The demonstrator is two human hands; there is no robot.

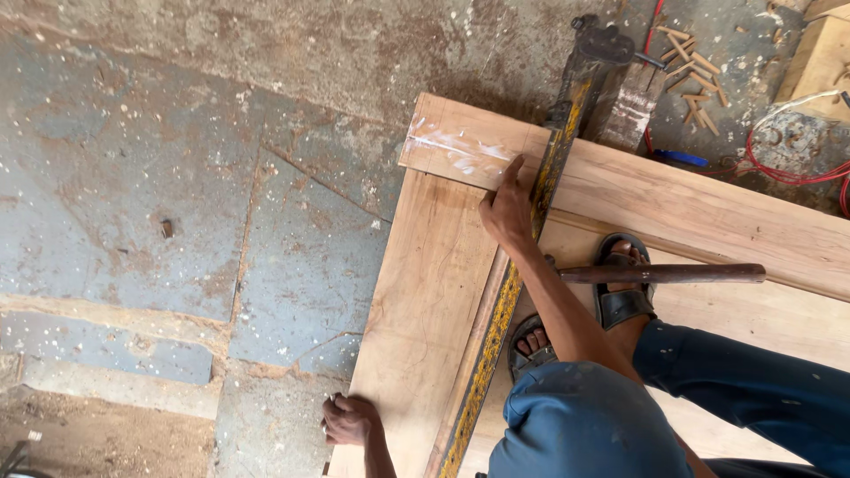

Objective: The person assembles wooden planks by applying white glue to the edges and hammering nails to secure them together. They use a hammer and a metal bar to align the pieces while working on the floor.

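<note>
A pale wooden frame point(425, 292) lies flat on the floor, its corner joint smeared with white glue point(456, 150). A long bar clamp point(505, 301) with worn yellow paint runs across it from bottom centre to top right. My right hand point(506, 211) rests flat on the frame at the glued joint, index finger stretched out and touching the clamp's bar. My left hand point(349, 420) curls over the frame's outer left edge near the bottom. My sandalled feet point(622, 283) stand inside the frame, and my blue-trousered knees fill the bottom right.
A dark round wooden handle point(664, 273) lies across the frame by my foot. Several short wooden dowels point(692, 44), a red wire point(788, 168) and a blue pen-like object point(682, 158) lie at the top right. Stained concrete floor point(177, 195) spreads to the left.
</note>
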